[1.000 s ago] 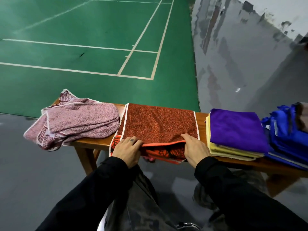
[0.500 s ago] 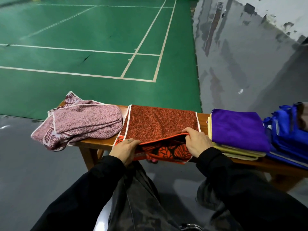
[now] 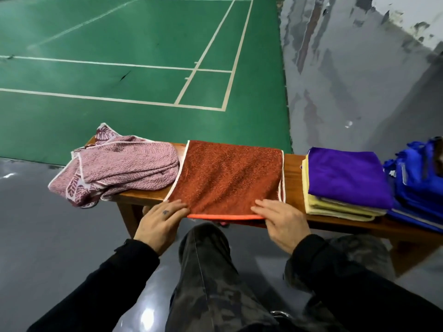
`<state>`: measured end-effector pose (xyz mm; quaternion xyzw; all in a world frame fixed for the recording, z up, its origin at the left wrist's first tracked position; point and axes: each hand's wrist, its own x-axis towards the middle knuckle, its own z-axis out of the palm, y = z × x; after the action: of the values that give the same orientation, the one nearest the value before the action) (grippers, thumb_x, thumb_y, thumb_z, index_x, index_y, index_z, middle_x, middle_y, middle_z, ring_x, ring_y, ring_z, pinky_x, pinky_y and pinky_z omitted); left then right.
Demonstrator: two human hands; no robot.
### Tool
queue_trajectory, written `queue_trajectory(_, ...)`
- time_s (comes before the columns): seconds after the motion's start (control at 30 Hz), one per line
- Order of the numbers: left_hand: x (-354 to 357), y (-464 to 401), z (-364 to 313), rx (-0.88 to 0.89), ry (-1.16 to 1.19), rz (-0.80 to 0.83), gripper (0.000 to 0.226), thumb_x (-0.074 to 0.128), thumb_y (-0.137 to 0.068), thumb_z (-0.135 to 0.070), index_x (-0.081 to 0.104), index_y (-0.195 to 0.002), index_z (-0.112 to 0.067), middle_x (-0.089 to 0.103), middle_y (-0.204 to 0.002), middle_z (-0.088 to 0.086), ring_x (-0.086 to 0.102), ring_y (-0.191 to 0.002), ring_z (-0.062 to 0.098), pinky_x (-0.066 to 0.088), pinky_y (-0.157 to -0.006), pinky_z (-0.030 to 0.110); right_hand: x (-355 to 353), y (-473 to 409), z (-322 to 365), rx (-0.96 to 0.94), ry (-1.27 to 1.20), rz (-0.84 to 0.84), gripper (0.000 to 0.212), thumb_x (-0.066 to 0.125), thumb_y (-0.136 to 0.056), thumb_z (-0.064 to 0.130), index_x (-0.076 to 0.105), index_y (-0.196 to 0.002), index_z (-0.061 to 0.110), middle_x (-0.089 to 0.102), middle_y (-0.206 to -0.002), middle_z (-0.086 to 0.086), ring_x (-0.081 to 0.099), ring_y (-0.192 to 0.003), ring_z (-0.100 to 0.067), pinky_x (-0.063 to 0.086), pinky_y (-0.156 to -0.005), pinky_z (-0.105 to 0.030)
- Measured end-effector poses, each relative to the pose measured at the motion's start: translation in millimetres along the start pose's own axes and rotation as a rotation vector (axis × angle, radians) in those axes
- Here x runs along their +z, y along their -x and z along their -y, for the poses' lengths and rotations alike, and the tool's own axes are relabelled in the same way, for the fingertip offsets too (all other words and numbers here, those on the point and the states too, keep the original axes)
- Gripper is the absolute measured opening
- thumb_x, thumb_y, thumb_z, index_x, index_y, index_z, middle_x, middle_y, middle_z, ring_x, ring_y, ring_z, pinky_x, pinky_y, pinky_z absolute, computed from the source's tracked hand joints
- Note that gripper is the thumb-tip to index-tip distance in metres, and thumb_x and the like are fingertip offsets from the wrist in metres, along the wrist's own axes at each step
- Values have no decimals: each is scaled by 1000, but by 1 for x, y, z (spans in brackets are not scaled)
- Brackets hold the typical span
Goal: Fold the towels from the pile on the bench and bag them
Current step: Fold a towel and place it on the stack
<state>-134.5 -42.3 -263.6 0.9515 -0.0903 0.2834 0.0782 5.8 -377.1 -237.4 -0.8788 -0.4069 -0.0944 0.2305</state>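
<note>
The rust towel (image 3: 229,178) lies flat across the counter (image 3: 293,173), long axis running 9 to 3 o'clock. The left hand (image 3: 159,222) and right hand (image 3: 281,221) press its near edge with straight, spread fingers. A crumpled pink towel (image 3: 119,167) sits at 9 o'clock; folded purple towel (image 3: 347,178) at 3 o'clock.

Both hands flat on the rust-red towel (image 3: 227,176), folded across the middle of the surface (image 3: 293,173): left hand (image 3: 161,221) and right hand (image 3: 280,221) press its near corners at the front edge. Pink towel (image 3: 119,166) crumpled at the left end. Toward the right end, purple towel (image 3: 347,176) tops yellow towels (image 3: 335,208); beyond, blue fabric (image 3: 417,180), possibly the bag.
</note>
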Motion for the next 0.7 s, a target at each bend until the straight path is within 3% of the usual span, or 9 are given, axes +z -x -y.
queue_trajectory(0.07,13,15,3,-1,-54,129,31,53,-90,-14,72,-113,-17,70,-121,3,65,-117,25,44,-101,40,12,11,-8,-46,65,141,31,58,-81,30,78,-106,27,68,-128,0,63,-117,-22,55,-94,-43)
queue_trajectory(0.17,21,22,3,-60,-113,290,36,45,-91,-26,73,-114,-24,69,-124,2,60,-125,25,36,-107,40,17,15,-10,-28,149,241,32,64,-81,51,77,-101,30,64,-132,-1,57,-123,-23,48,-102,-42)
queue_trajectory(0.3,12,13,-6,-151,-77,283,30,52,-87,-43,75,-99,-26,67,-119,2,57,-124,27,40,-104,46,12,-1,-2,48,104,156,26,59,-84,41,77,-89,24,70,-114,1,64,-107,-21,52,-91,-36)
queue_trajectory(0.37,13,1,-4,-247,-55,197,32,55,-84,-42,72,-101,-20,65,-114,5,58,-114,29,43,-97,45,5,-16,-1,181,65,62,24,55,-86,34,75,-92,22,69,-105,3,64,-100,-21,52,-88,-35)
queue_trajectory(0.43,16,-23,7,-440,-7,149,39,55,-88,-39,66,-113,-10,62,-114,15,57,-106,36,46,-93,46,3,-34,-6,379,29,32,30,56,-91,26,69,-117,18,64,-122,-2,59,-115,-23,47,-101,-36)
queue_trajectory(0.5,19,-47,19,-672,114,228,43,59,-94,-33,58,-122,1,57,-118,26,54,-109,44,43,-98,49,7,-47,-12,635,-31,135,51,57,-94,27,50,-142,12,51,-143,-12,49,-131,-30,38,-113,-39)
queue_trajectory(0.6,28,-66,30,-859,105,390,52,60,-94,-45,60,-117,1,56,-121,29,51,-114,45,41,-100,49,23,-54,-11,921,-92,150,63,57,-93,45,43,-142,8,51,-142,-20,49,-129,-39,40,-109,-44)
queue_trajectory(0.7,33,-81,29,-983,67,404,56,63,-90,-50,59,-115,0,52,-127,26,51,-117,44,44,-100,49,28,-61,-5,1065,45,87,70,61,-89,59,49,-136,7,49,-138,-18,46,-128,-40,37,-107,-44)
